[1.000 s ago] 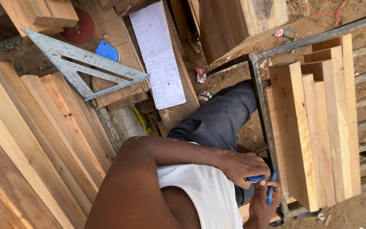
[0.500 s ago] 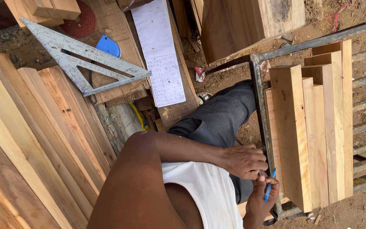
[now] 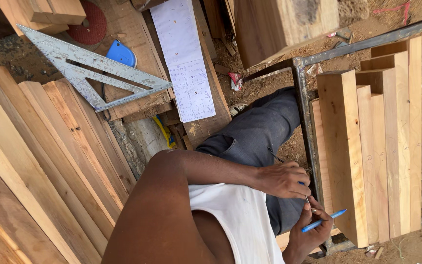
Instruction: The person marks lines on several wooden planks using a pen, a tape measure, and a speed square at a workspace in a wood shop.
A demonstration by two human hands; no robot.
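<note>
Head view, rotated sideways. Left hand (image 3: 283, 180) lies over the lap, fingers curled shut around something mostly hidden; a bit of blue shows at the knuckles and a thin metal tip pokes out below. What it grips: cannot tell. Right hand (image 3: 312, 230) sits just under the left, nearly touching it, thumb and fingers pinching a blue pen (image 3: 324, 221). Pen points out toward the wood block (image 3: 342, 146), tip close to the block's lower end; contact not clear. Block stands with other boards (image 3: 391, 142) on a metal frame (image 3: 303, 117).

Off to the side: metal square (image 3: 91, 73) on a plank, blue tape measure (image 3: 122, 54) just beside it, paper sheet (image 3: 184, 58) with handwriting next to both. Stacked planks (image 3: 40, 161) fill the near side
</note>
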